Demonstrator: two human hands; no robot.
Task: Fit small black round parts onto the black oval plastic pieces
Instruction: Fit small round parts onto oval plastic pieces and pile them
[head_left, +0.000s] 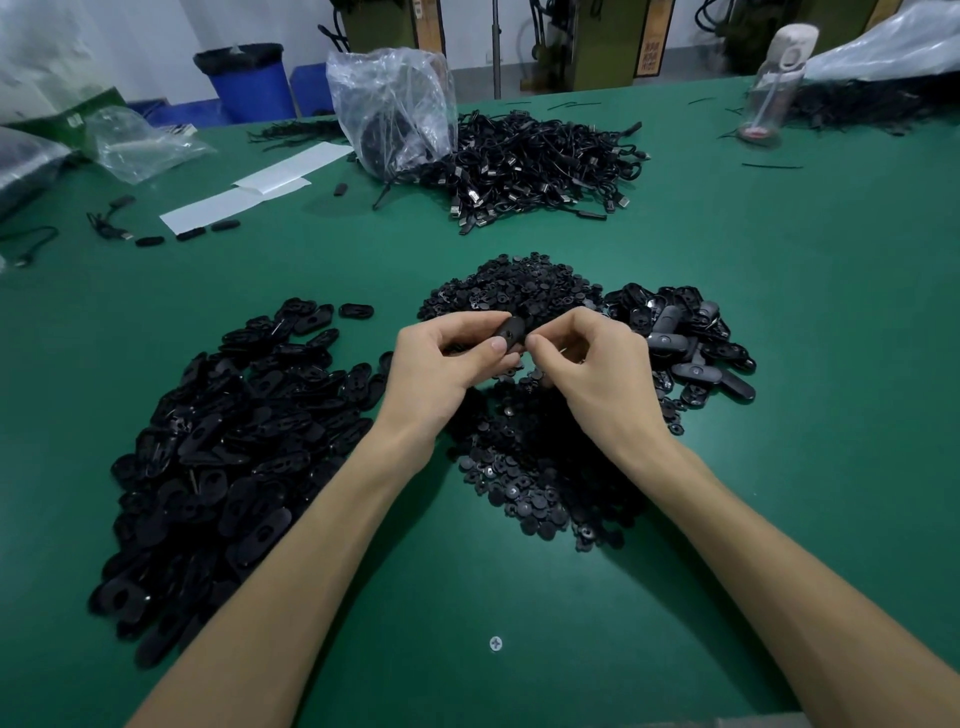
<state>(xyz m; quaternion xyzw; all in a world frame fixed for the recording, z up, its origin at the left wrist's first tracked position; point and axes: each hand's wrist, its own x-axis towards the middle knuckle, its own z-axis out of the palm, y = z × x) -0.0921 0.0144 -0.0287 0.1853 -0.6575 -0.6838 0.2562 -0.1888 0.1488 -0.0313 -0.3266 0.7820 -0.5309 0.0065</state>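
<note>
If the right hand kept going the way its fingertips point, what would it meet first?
The black oval piece gripped by the left hand. The right hand aims its pinched fingertips at that piece's end, almost touching, though depth is unclear.

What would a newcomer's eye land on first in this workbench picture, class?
Both hands meet mid-table: the left hand grips a black oval piece while the right hand pinches its end. Black heaps ring them on the green table: oval pieces at left, round parts beneath the wrists, cables farther back.
</note>
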